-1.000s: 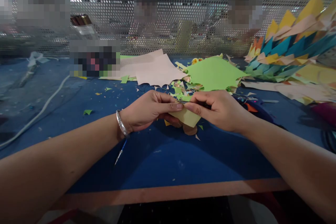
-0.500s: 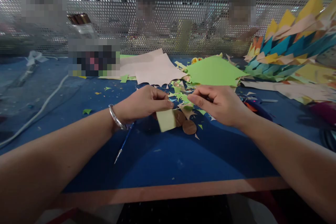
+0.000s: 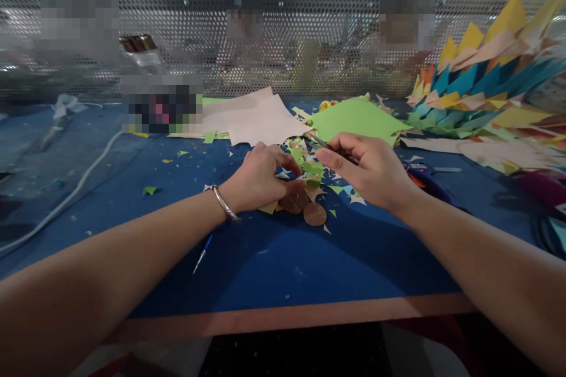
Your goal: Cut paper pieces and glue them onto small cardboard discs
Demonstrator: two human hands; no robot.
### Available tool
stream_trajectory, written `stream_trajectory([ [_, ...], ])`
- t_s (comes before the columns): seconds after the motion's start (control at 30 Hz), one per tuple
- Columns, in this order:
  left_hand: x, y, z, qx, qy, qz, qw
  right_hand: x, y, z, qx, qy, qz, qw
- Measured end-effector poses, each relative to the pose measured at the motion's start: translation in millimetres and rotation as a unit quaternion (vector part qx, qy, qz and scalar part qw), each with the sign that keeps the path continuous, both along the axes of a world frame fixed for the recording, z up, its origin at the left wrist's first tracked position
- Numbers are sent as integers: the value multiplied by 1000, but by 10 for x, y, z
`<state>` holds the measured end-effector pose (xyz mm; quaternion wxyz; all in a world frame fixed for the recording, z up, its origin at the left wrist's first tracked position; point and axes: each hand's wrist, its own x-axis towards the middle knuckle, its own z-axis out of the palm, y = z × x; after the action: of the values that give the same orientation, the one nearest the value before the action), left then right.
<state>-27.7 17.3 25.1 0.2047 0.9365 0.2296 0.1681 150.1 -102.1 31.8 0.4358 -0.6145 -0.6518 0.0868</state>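
Note:
My left hand (image 3: 269, 175) hovers over the paper scraps with its thumb and fingers apart, holding nothing I can see. Beneath its fingertips lie brown round discs, one of them (image 3: 315, 214) in plain sight. A yellow paper piece (image 3: 268, 208) shows partly under the thumb side. My right hand (image 3: 365, 168) is closed around a thin grey metal tool (image 3: 319, 141), whose tip points up and left; the rest is hidden in the fingers. Green paper scraps (image 3: 312, 168) and pale cut bits lie between both hands.
Behind the hands lie pink sheets (image 3: 265, 118) and a green sheet (image 3: 358, 116). A layered folded-paper piece (image 3: 477, 82) stands at right. A blue stick with a silver tip (image 3: 203, 253) lies near the left wrist. A white cable (image 3: 84, 179) crosses the left side. A perforated metal screen (image 3: 186, 47) stands behind.
My left hand has let go of the yellow paper piece, opened and moved slightly right over the discs. My right hand stays close to its place, its metal tool now more visible.

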Motion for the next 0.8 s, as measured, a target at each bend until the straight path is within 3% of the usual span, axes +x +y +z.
stream_trajectory([
  [0.2, 36, -24, -127, 18, 7, -15, 1000, -46, 15, -1, 3, -5, 5, 1000],
  [0.33, 22, 36, -120, 1, -40, 13, 999, -35, 16, -1, -13, -7, -6, 1000],
  [0.43, -8, 53, -59, -96, -108, 70, 987, 3, 18, -7, -37, -18, -22, 999],
  [0.53, -45, 22, -1, -229, -184, 107, 950, 50, 39, -20, -63, -58, -52, 995],
  [0.67, -76, -36, 20, -365, -217, 102, 899, 112, 96, -50, -122, -108, -97, 982],
  [0.8, -90, -63, 21, -413, -215, 85, 881, 136, 135, -85, -183, -148, -107, 966],
])
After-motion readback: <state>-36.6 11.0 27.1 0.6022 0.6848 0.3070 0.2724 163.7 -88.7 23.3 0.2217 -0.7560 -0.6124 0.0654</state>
